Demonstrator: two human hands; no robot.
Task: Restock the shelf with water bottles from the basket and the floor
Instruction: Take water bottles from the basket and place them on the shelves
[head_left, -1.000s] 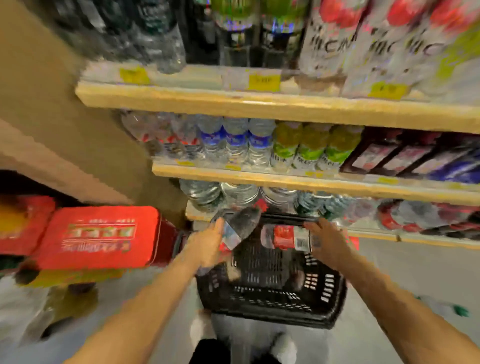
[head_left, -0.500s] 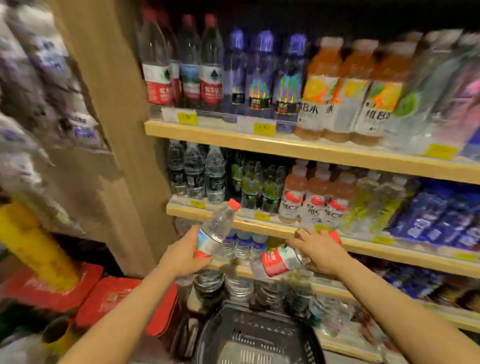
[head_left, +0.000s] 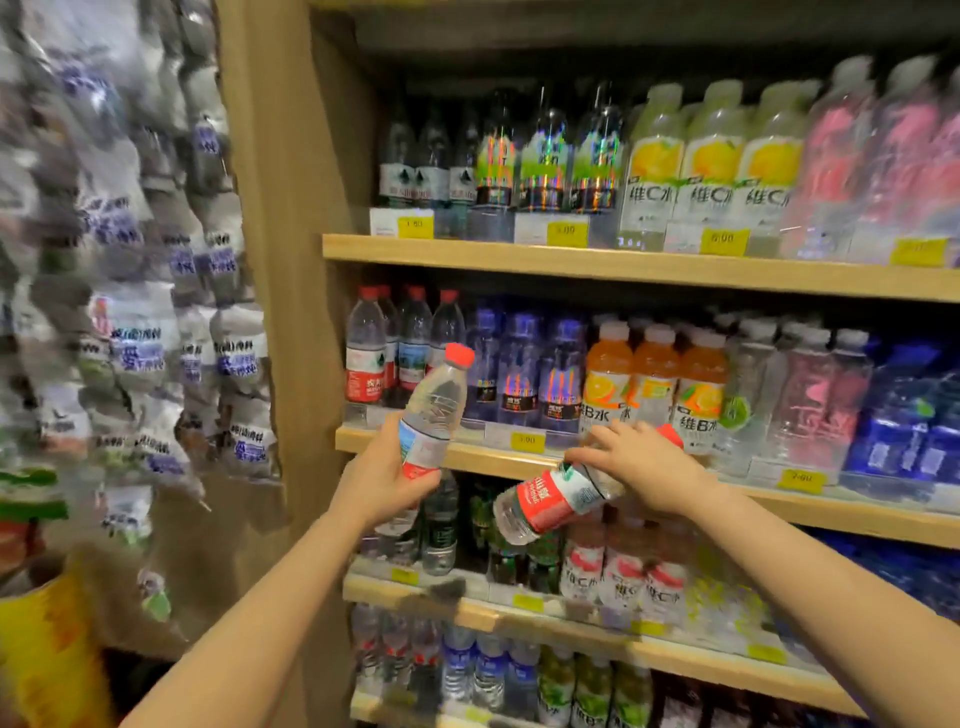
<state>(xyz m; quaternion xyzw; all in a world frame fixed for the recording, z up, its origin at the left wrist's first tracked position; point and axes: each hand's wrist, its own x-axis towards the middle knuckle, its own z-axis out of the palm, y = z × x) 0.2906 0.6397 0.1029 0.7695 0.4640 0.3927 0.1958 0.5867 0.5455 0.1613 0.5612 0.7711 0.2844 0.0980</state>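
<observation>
Head view: a wooden shop shelf (head_left: 623, 262) fills the right of the frame, several boards stacked one above another, each edged with yellow price tags (head_left: 527, 441). Rows of upright drinks crowd every board: red-capped water bottles (head_left: 366, 353) at the left of the second board, purple bottles (head_left: 519, 364) beside them, then orange drinks (head_left: 654, 379). A wooden side panel (head_left: 291, 260) closes the shelf on the left; beyond it hang blurred packets (head_left: 145, 332).

Left hand (head_left: 382, 480) is wrapped around the lower half of a clear bottle (head_left: 434, 410), red cap up and tilted right, in front of the second board's edge. Right hand (head_left: 644, 467) is closed over a second bottle (head_left: 550, 499) with a red label, lying nearly sideways, base toward the lower left, just below that board.
</observation>
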